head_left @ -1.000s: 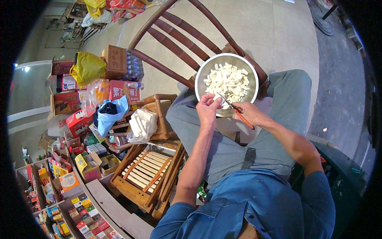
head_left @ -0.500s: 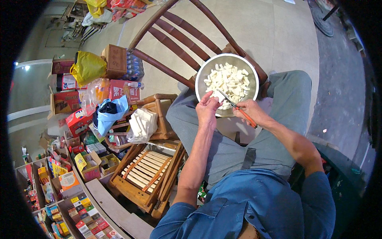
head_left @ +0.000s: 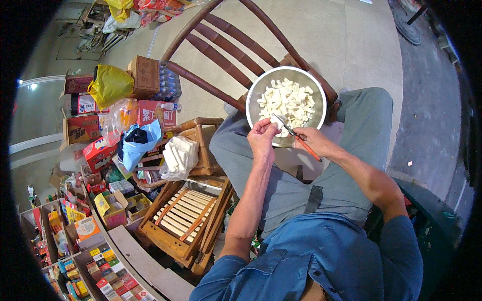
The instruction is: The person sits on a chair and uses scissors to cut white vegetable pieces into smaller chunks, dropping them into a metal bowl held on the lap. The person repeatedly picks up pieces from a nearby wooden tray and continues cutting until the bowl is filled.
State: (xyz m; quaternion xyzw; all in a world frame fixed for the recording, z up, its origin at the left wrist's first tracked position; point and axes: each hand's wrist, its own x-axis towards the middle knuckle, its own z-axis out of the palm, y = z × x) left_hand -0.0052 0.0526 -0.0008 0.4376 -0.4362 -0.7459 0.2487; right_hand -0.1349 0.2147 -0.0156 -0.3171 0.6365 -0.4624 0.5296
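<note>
A steel bowl [head_left: 319, 111] rests on the seat of a dark wooden chair [head_left: 329, 90] between my knees. Cut white chunks [head_left: 286, 100] of food, whose exact kind I cannot make out, lie heaped in it. Over the bowl's near rim, my left hand [head_left: 262, 139] pinches a white slab [head_left: 276, 120] of the same look. My right hand [head_left: 317, 142] is wrapped round scissors with orange-red handles [head_left: 308, 150]. Their blades point up and left, at the slab. Whether the blades are parted is too small to tell.
To my left, a clear plastic bag of white slabs [head_left: 179, 156] lies on a bamboo stool [head_left: 208, 150]. A folded slatted wooden chair [head_left: 186, 213] stands nearer. Boxes, a yellow bag [head_left: 111, 86] and a blue bag [head_left: 140, 148] crowd beyond, with a shelf of small packets [head_left: 113, 273] at lower left.
Both hands have stayed almost in place over the bowl's near rim. My right hand and the scissors have shifted very slightly left.
</note>
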